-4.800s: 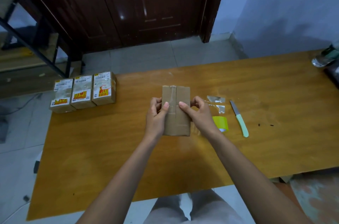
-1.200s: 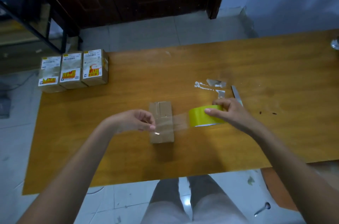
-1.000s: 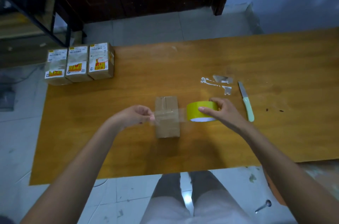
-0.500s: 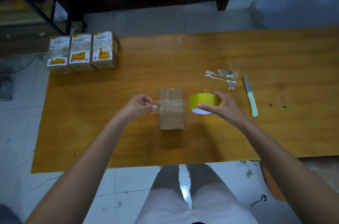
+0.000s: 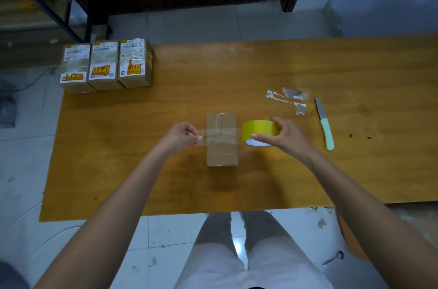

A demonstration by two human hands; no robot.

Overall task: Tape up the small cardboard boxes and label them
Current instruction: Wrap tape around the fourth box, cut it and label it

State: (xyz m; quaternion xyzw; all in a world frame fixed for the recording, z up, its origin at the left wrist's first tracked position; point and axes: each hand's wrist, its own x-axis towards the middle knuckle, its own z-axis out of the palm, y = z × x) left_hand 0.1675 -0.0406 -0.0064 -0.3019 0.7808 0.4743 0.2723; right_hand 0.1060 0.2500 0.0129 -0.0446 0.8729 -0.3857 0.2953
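**Across the box top, a strip of clear tape**

At mid-table [image 5: 260, 182] lies a plain cardboard box [image 5: 221, 153]. Left hand [image 5: 181, 134] pinches the tape's free end [image 5: 200, 138]; right hand [image 5: 288, 134] grips the yellow tape roll [image 5: 259, 130]. Three boxes [image 5: 105, 66] at the far-left corner carry white-and-yellow labels, print unreadable. A knife [image 5: 324, 122] lies right.

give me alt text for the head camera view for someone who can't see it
A person stretches clear tape across a plain cardboard box on a wooden table, the left hand pinching the tape end and the right hand gripping the yellow tape roll. Three labelled boxes sit far left; a knife lies right.
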